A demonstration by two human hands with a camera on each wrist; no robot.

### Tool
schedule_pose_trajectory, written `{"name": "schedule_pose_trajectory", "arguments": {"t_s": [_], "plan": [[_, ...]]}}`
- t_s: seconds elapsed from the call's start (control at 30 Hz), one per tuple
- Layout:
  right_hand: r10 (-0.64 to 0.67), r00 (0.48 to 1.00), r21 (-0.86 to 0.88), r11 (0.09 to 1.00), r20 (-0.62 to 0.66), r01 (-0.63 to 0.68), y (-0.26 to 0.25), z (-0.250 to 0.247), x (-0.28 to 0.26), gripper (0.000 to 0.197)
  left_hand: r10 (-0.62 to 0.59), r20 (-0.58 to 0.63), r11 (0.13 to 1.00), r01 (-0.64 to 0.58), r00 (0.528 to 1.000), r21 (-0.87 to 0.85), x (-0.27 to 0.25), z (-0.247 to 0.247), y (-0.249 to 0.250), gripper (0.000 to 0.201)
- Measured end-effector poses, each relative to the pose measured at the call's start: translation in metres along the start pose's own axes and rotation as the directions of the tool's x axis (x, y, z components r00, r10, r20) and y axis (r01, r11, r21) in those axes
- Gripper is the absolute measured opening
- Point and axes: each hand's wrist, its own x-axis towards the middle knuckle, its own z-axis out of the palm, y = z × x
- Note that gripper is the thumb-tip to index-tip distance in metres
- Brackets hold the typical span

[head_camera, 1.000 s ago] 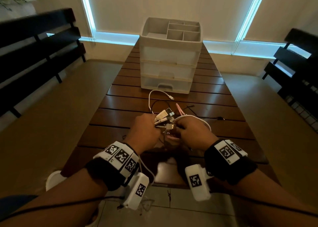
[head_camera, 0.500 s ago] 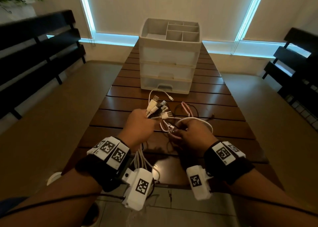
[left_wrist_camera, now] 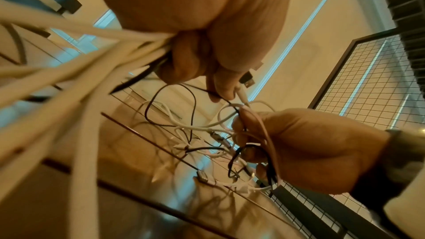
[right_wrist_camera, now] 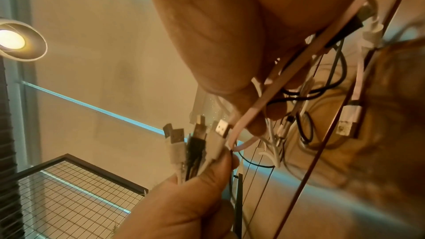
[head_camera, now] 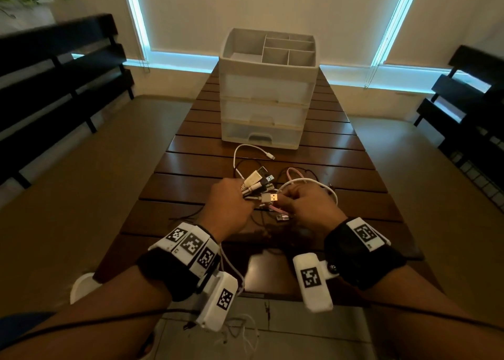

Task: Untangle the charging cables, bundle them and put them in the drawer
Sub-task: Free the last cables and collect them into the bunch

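Black wristbands [head_camera: 360, 258], white tag blocks w/ b&w markers, thin black leads

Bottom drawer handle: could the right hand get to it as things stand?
Probably not yet. The path to the bottom drawer handle looks open, with only a white cable lying before it, but the right hand is gripping tangled cables.

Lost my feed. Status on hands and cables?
Left hand grips gathered cable plugs. Right hand holds tangled cables. Drawers shut.

Slatted wooden table [head_camera: 341, 168] between 2 dark benches [head_camera: 54, 68].
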Motion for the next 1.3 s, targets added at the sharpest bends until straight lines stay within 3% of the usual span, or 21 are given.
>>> {"name": "schedule_pose_trajectory", "arguments": {"t_s": [0.17, 0.27, 0.37, 0.47, 0.57, 0.63, 0.7, 0.8, 0.93, 1.03, 1.1, 1.2, 1.3], "plan": [[-0.006, 0.996, -0.168, 0.986, 0.090, 0.021, 0.006, -0.002, -0.001, 0.008, -0.013, -0.046, 0.999, 0.011, 0.999, -0.049, 0.000, -0.009, 0.005, 0.009], [-0.004, 0.996, -0.328, 0.944, 0.085, 0.032, 0.012, -0.001, 0.002, 0.014, -0.069, -0.113, 0.973, 0.042, 0.991, -0.229, -0.001, -0.022, 0.009, 0.006], [-0.005, 0.999, -0.295, 0.955, 0.033, 0.014, 0.014, -0.001, 0.005, 0.008, -0.177, -0.204, 0.924, 0.091, 0.963, -0.372, -0.001, -0.036, 0.015, 0.007], [-0.079, 0.996, -0.276, 0.959, -0.050, 0.063, 0.013, -0.003, 0.009, 0.012, -0.110, -0.298, 0.982, 0.058, 0.948, -0.177, 0.001, -0.047, 0.013, 0.011], [-0.113, 0.993, -0.302, 0.948, -0.026, 0.100, 0.006, -0.004, 0.006, 0.010, 0.051, -0.339, 0.998, -0.056, 0.939, -0.004, -0.007, -0.043, 0.016, 0.012], [-0.124, 0.992, -0.370, 0.923, -0.016, 0.109, 0.008, -0.001, 0.005, 0.017, 0.168, -0.315, 0.986, -0.164, 0.934, 0.040, -0.014, -0.034, 0.023, 0.014], [-0.139, 0.990, -0.433, 0.893, -0.002, 0.124, 0.009, 0.003, 0.004, 0.021, 0.206, -0.213, 0.979, -0.203, 0.955, 0.036, -0.015, -0.023, 0.022, 0.019], [-0.144, 0.989, -0.353, 0.924, 0.044, 0.150, 0.004, 0.003, 0.003, 0.012, 0.152, -0.037, 0.985, -0.149, 0.988, 0.088, -0.011, -0.010, 0.014, 0.020], [-0.140, 0.986, -0.371, 0.914, 0.093, 0.164, -0.001, -0.005, 0.000, 0.017, 0.105, 0.027, 0.985, -0.108, 0.994, 0.131, -0.007, -0.007, 0.009, 0.018], [-0.132, 0.986, -0.458, 0.873, 0.106, 0.166, 0.003, -0.007, 0.000, 0.004, 0.091, -0.034, 0.994, -0.088, 0.995, 0.068, -0.005, -0.021, 0.012, 0.024], [-0.128, 0.986, -0.457, 0.874, 0.105, 0.162, 0.007, -0.007, 0.002, 0.020, 0.040, -0.120, 0.998, -0.046, 0.992, -0.047, -0.002, -0.031, 0.015, 0.013], [-0.124, 0.992, -0.369, 0.922, 0.000, 0.115, 0.008, -0.006, 0.006, 0.017, -0.073, -0.221, 0.978, 0.026, 0.973, -0.206, 0.002, -0.043, 0.014, 0.009], [-0.136, 0.990, -0.360, 0.926, -0.037, 0.113, 0.004, -0.007, 0.007, 0.010, -0.015, -0.263, 0.998, -0.003, 0.965, -0.068, -0.003, -0.043, 0.015, 0.014]]}}
